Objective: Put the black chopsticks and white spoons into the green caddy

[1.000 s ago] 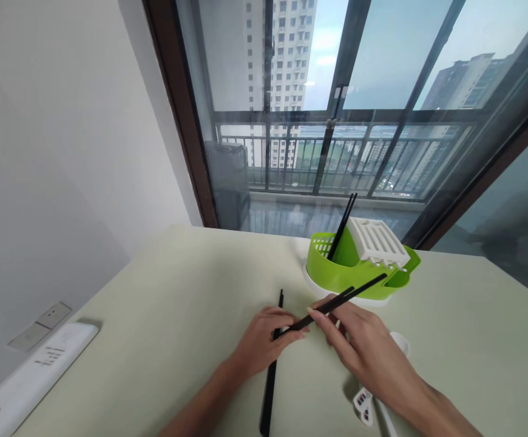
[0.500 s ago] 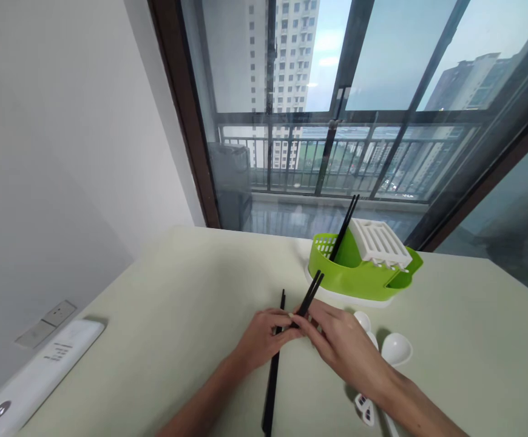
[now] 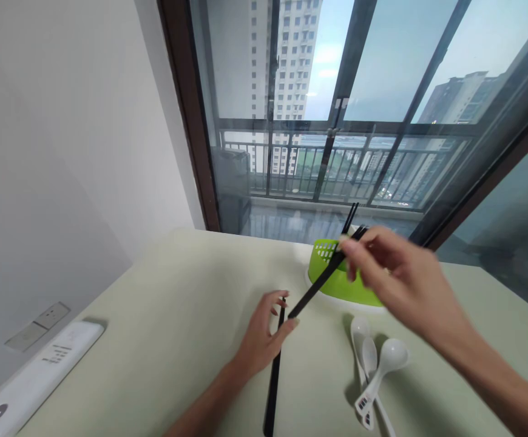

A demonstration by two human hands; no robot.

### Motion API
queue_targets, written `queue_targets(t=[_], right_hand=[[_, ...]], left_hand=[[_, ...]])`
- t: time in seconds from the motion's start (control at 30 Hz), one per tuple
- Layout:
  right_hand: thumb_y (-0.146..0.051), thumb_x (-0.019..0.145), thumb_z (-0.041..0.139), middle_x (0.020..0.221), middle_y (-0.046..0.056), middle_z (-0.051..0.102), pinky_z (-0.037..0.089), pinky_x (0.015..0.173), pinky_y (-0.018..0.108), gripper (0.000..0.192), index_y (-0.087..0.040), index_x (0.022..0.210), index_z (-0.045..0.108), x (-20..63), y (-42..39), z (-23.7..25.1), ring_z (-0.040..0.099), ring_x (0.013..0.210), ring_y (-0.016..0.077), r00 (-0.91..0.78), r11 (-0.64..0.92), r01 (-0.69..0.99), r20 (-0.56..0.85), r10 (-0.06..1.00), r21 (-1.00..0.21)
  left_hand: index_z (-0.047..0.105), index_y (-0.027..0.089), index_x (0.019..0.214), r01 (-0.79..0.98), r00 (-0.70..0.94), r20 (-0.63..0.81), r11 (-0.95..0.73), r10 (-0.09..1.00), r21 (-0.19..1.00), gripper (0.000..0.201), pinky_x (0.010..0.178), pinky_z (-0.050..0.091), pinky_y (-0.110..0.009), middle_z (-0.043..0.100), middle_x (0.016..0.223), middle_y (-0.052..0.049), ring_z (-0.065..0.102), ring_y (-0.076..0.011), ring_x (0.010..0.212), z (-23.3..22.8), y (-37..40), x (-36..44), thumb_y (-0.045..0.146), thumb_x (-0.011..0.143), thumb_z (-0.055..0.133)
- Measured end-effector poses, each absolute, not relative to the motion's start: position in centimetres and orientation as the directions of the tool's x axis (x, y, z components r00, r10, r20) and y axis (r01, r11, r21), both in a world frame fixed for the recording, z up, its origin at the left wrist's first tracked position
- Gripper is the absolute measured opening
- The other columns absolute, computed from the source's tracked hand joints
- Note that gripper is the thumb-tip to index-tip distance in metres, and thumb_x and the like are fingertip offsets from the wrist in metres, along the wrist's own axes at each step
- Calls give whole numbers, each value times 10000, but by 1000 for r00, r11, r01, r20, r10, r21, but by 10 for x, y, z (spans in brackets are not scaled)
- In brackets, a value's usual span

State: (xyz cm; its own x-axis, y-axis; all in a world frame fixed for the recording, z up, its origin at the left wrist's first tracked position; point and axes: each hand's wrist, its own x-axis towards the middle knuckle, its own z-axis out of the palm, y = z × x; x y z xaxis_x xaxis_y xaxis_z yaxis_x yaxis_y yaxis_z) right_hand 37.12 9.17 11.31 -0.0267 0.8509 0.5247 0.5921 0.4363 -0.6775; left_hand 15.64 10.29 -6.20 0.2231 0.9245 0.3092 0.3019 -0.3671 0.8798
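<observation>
My right hand [image 3: 400, 276] pinches a pair of black chopsticks [image 3: 315, 290] near their upper end, in front of the green utensil holder [image 3: 348, 286]. The pair slants down to the left, its lower end close to my left thumb. With thumb and fingers apart, my left hand [image 3: 264, 331] hovers over the table and holds nothing. Beneath it more black chopsticks [image 3: 272, 388] lie lengthwise on the table. Other black chopsticks [image 3: 348, 217] stand in the holder, whose right part is hidden behind my right hand.
Three white spoons [image 3: 373, 370] lie crossed on the pale table [image 3: 191, 303], right of the lying chopsticks. A long white device [image 3: 50, 370] rests at the left by the wall [image 3: 77, 152]. Behind the table is a glass window [image 3: 300, 221].
My right hand has lifted away up and right with the pair of chopsticks, tilting them. My left hand has let go and spread its fingers. The spoons are now uncovered.
</observation>
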Motion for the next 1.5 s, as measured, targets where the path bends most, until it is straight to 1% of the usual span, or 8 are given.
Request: queue_targets(t=[0.27,0.67,0.8,0.9,1.0,1.13,1.27,1.5], right_hand=[[-464,978,560,618,-6,678,449,720,312,311,-265,740,546,422,155,160,660,617,179,175,228,857,677,714,-462],[-388,952,561,820,61,775,403,669,307,279,-220,742,638,436,239,82,699,753,239,41,119,933,427,903,-340],[-390,940,577,896,71,774,389,646,316,182,-223,961,645,436,232,81,694,822,271,126,61,932,480,868,-356],[-381,917,586,897,74,760,344,592,320,322,-214,1190,555,431,209,92,666,740,272,207,20,935,592,779,-354],[-341,903,571,835,39,741,320,575,310,243,-233,1120,549,416,173,103,643,670,248,153,57,951,624,766,-304],[-335,906,562,751,-18,715,344,570,285,135,-250,1007,537,385,124,95,650,606,201,-28,221,912,484,875,-346],[-303,967,506,750,-6,729,369,582,295,79,-239,969,551,354,91,53,696,640,214,-206,239,906,129,970,-349],[-411,1048,443,931,146,782,497,694,386,349,-150,1020,673,300,67,-1,758,890,347,-257,206,954,-248,934,-216]], left_hand=[[562,229,1168,287,24,191,-190,981,939,319,783,505,-319,629,1209,-93,620,-215,1056,-68,109,158,492,1035,440],[596,218,1007,384,110,268,-290,957,877,292,855,474,-345,617,1065,-67,593,-203,983,-62,110,156,443,1049,415],[599,215,977,389,116,261,-286,958,876,294,868,464,-345,615,1034,-59,591,-197,967,-59,109,156,424,1052,407],[601,215,959,404,103,253,-273,962,873,280,846,463,-339,629,1016,-54,592,-195,944,-58,108,156,421,1042,430],[599,218,954,435,47,222,-220,974,873,277,768,460,-321,648,993,-52,594,-197,909,-59,108,156,435,1031,445],[599,219,960,420,-51,169,-133,984,898,301,688,445,-305,671,974,-57,610,-208,891,-61,109,153,465,1022,438],[595,209,951,382,-125,165,-106,978,918,303,764,469,-341,684,969,-68,629,-218,886,-60,112,150,471,1007,453],[593,208,928,345,-175,166,-97,970,933,292,756,477,-340,678,907,-51,640,-212,847,-61,115,146,465,987,467]])
